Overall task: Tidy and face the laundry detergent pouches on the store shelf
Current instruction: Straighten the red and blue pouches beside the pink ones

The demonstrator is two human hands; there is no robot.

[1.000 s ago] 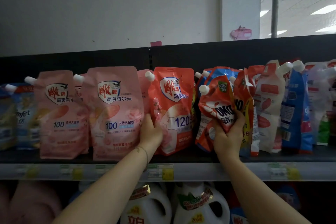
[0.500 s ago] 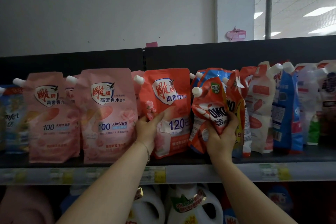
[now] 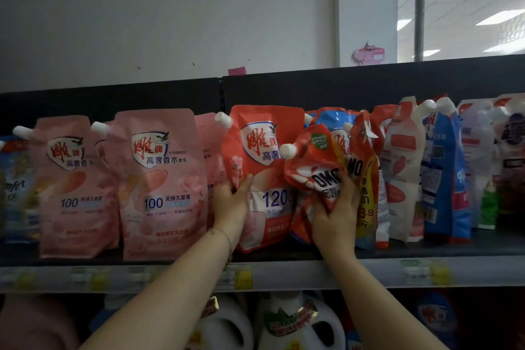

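Observation:
Detergent pouches stand in a row on a dark shelf [image 3: 426, 250]. My left hand [image 3: 231, 204] grips the left edge of an upright orange-red pouch marked 120 [image 3: 270, 150], thumb on its front. My right hand [image 3: 336, 213] grips a crumpled red OMO pouch [image 3: 312, 167], which leans left over the orange-red one, its white cap pointing left. Two pale pink pouches [image 3: 162, 179] [image 3: 68, 184] face forward to the left.
Right of my hands, red, white and blue pouches [image 3: 403, 167] stand packed edge-on and leaning. A blue Comfort pouch [image 3: 14, 187] sits at the far left. Price tags run along the shelf lip [image 3: 284, 275]. White jugs [image 3: 298, 324] fill the shelf below.
My right hand has lifted the OMO pouch and tilted it further left, over the orange-red pouch. My left hand has slid a little higher on that pouch's edge.

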